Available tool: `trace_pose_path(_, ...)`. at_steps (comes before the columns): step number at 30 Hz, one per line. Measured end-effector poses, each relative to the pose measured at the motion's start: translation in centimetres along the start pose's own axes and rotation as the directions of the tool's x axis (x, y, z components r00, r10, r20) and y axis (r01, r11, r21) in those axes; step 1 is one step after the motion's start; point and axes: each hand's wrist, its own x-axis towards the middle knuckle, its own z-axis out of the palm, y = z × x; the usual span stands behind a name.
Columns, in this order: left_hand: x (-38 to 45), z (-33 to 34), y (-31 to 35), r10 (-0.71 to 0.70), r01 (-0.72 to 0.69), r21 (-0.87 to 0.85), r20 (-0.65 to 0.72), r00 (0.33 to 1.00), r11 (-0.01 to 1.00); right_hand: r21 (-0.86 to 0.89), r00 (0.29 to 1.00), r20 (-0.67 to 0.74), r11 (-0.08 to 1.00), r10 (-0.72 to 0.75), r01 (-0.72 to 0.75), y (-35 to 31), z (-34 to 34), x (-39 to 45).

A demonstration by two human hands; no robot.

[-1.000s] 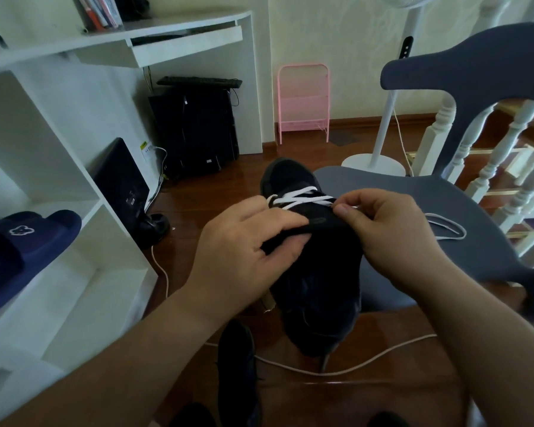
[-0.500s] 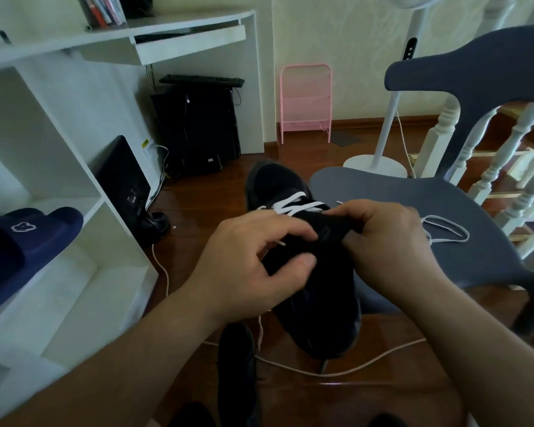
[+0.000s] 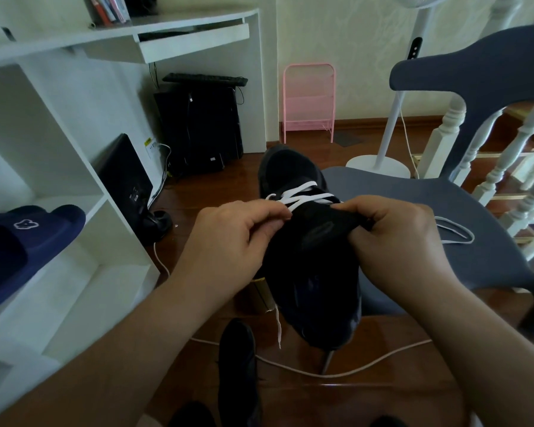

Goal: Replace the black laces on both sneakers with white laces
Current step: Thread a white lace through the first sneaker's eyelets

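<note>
A black sneaker (image 3: 312, 272) is held up over the front edge of a grey chair seat (image 3: 413, 204), toe pointing away. A white lace (image 3: 302, 195) crosses its lower eyelets, and one loose end hangs below the shoe. My left hand (image 3: 228, 241) pinches the lace at the shoe's left side. My right hand (image 3: 395, 238) grips the sneaker's tongue and right edge. A second white lace (image 3: 453, 232) lies looped on the chair seat to the right. The other black sneaker (image 3: 238, 365) rests on the floor beneath.
A white shelf unit (image 3: 74, 211) stands to the left with a navy slipper (image 3: 22, 241) on it. A black computer tower (image 3: 201, 127), a pink rack (image 3: 309, 103) and a white fan stand (image 3: 383, 161) are behind. A white cable (image 3: 336, 369) runs across the wooden floor.
The sneaker's toe has swung back right after tilting left. My left hand moved up from the shoe's side to pinch the lace; my right hand shifted onto the tongue.
</note>
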Motion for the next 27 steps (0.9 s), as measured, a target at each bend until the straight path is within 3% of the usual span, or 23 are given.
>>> trace_pose_path(12,0.0,0.3,1.3,0.016,-0.016,0.043,-0.011,1.0,0.999,-0.103,0.996,-0.026,0.992,-0.08,0.077,-0.8,0.2,0.1)
trace_pose_path(19,-0.3,0.8,1.4,-0.131,0.131,-0.037,0.008,0.991,0.991,-0.172,0.989,-0.03,0.975,-0.148,0.141,-1.0,0.1,0.1)
trace_pose_path(21,-0.4,1.2,1.3,-0.265,0.272,-0.208,0.061,0.962,0.939,-0.193,0.987,-0.027,0.969,-0.159,0.151,-1.0,0.1,0.0)
trace_pose_path(23,-0.5,1.6,1.4,-0.392,0.412,-0.42,0.137,0.91,0.809,-0.198,0.986,-0.023,0.968,-0.165,0.157,-1.2,0.1,0.0)
trace_pose_path(26,-0.2,1.6,1.8,-0.473,0.513,-0.621,0.247,0.846,0.592,-0.211,0.981,0.012,0.959,-0.191,0.19,-1.6,0.1,-0.1)
trace_pose_path(27,-0.2,1.5,1.8,-0.468,0.522,-0.64,0.274,0.84,0.564,-0.214,0.981,0.034,0.957,-0.193,0.196,-1.7,0.1,-0.1)
